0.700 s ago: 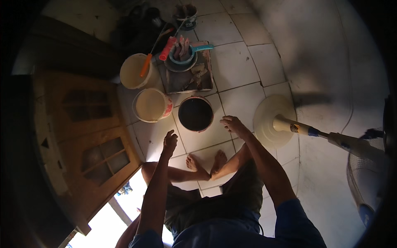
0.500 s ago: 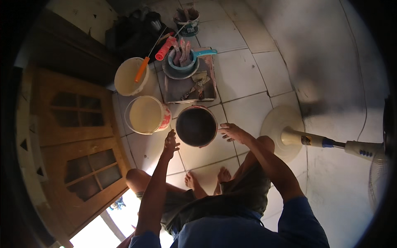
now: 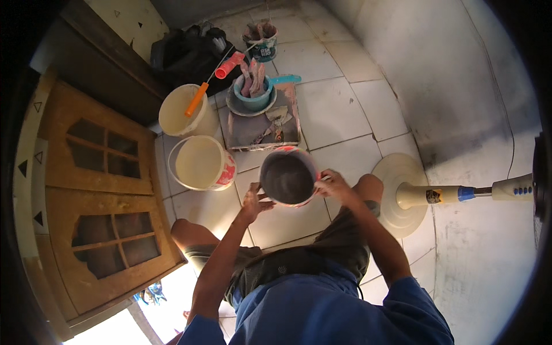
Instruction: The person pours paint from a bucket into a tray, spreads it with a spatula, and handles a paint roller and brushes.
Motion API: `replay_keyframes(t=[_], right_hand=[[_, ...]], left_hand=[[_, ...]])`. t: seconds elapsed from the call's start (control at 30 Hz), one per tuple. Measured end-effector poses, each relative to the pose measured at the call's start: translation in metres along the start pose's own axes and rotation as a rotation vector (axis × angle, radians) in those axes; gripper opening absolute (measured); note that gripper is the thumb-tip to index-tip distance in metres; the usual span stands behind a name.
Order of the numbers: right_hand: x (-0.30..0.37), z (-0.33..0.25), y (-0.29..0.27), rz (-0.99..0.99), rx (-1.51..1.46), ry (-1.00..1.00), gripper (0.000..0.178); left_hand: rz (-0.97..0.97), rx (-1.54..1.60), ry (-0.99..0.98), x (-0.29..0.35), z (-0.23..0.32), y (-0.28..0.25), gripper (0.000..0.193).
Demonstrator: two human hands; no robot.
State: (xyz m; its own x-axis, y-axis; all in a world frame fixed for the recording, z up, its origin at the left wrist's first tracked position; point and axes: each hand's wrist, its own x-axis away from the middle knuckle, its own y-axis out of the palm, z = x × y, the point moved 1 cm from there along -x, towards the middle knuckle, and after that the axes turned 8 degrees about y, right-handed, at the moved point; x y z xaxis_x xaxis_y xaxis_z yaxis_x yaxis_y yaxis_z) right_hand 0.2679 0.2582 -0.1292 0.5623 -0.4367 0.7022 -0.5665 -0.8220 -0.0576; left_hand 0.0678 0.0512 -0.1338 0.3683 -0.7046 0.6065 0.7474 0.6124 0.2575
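A small bucket (image 3: pixel 286 179) with a dark grey inside and a red and white outer wall is between my two hands, tilted toward me. My right hand (image 3: pixel 333 187) grips it at the right side near the rim. On its lower left side, my left hand (image 3: pixel 254 203) has its fingers curled against the wall. Whether the bottom is off the floor I cannot tell. Just left of it stands a white bucket (image 3: pixel 198 163) with red markings and a pale inside.
Beyond lies a grey tray (image 3: pixel 237 131) holding a scraper (image 3: pixel 278 115), a bowl and a blue dipper (image 3: pixel 253 102) with brushes. A paint roller (image 3: pixel 197 99) rests across another pale bucket (image 3: pixel 168 118). A fan's round base (image 3: pixel 388 215) is at right, a wooden cabinet (image 3: pixel 109 192) at left.
My hands have closed in from both sides onto the dark-lined bucket. It has shifted right and tilted, showing its far outer wall.
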Motion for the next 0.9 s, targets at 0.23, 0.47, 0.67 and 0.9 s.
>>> replay_keyframes(t=[0.23,0.47,0.67,0.9], right_hand=[[0.0,-0.032,-0.102,0.132,-0.245,0.106,0.034],[-0.039,-0.05,-0.187,0.211,-0.269,0.21,0.031],[-0.07,-0.057,-0.247,0.345,-0.436,0.219,0.03],[-0.107,-0.088,-0.25,1.435,0.344,0.056,0.052]], left_hand=[[-0.203,0.283,-0.034,-0.047,-0.001,0.071,0.08],[-0.055,-0.035,-0.036,-0.039,-0.026,0.004,0.06],[0.215,-0.089,-0.035,-0.023,-0.001,-0.051,0.038],[0.22,0.09,0.017,-0.057,0.077,-0.031,0.036]])
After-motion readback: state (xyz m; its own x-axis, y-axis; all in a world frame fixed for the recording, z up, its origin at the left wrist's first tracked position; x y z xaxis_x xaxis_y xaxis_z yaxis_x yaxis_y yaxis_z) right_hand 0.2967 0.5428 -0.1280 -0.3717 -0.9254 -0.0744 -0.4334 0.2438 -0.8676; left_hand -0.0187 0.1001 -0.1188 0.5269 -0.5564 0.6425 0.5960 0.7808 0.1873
